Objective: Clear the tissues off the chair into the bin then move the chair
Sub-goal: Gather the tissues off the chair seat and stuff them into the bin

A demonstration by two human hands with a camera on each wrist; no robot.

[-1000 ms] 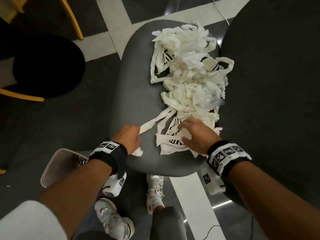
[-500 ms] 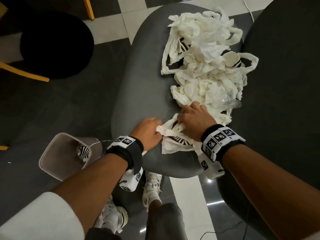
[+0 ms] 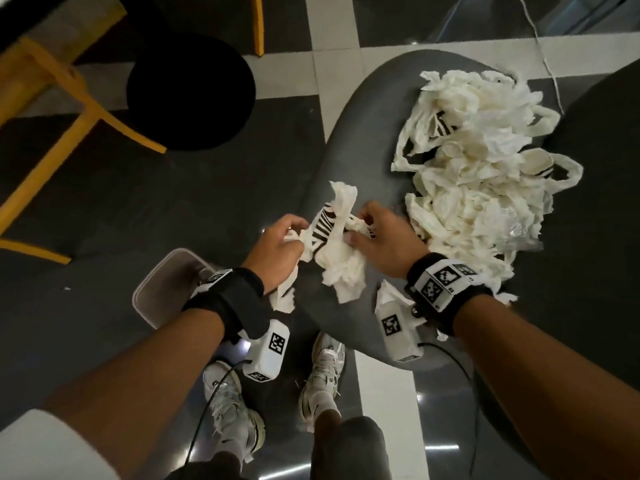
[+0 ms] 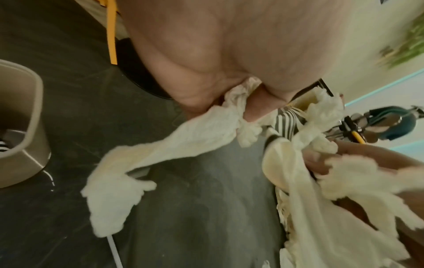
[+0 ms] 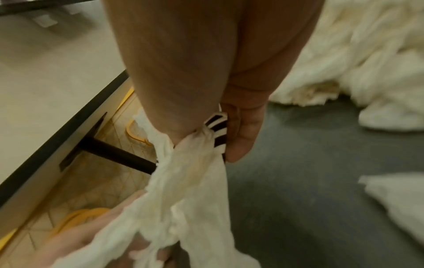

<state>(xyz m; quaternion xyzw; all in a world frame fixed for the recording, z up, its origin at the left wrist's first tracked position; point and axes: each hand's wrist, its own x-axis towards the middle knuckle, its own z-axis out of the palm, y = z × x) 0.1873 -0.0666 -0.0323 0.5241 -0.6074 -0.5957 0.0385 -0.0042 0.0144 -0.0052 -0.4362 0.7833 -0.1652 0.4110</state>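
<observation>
A big heap of white tissues (image 3: 481, 181) covers the far and right part of the grey chair seat (image 3: 360, 147). Both hands hold one bunch of tissues (image 3: 337, 244) with a black-and-white striped piece in it, lifted just above the seat's near edge. My left hand (image 3: 280, 247) grips its left end, and strips (image 4: 160, 145) hang from the fist. My right hand (image 3: 377, 233) pinches its right end (image 5: 195, 154) between thumb and fingers. The beige bin (image 3: 166, 285) stands on the floor left of the seat, below my left wrist, with a striped scrap inside (image 4: 2, 145).
A black round stool (image 3: 190, 91) with yellow legs stands to the far left. Another dark seat (image 3: 595, 237) lies right of the chair. My two feet in white shoes (image 3: 322, 372) stand under the seat's near edge. A thin cable (image 3: 540, 50) runs on the floor behind.
Both hands have gathered the near bunch of tissues and lifted it off the seat towards the left. The view has tilted, so the bin and stool show more.
</observation>
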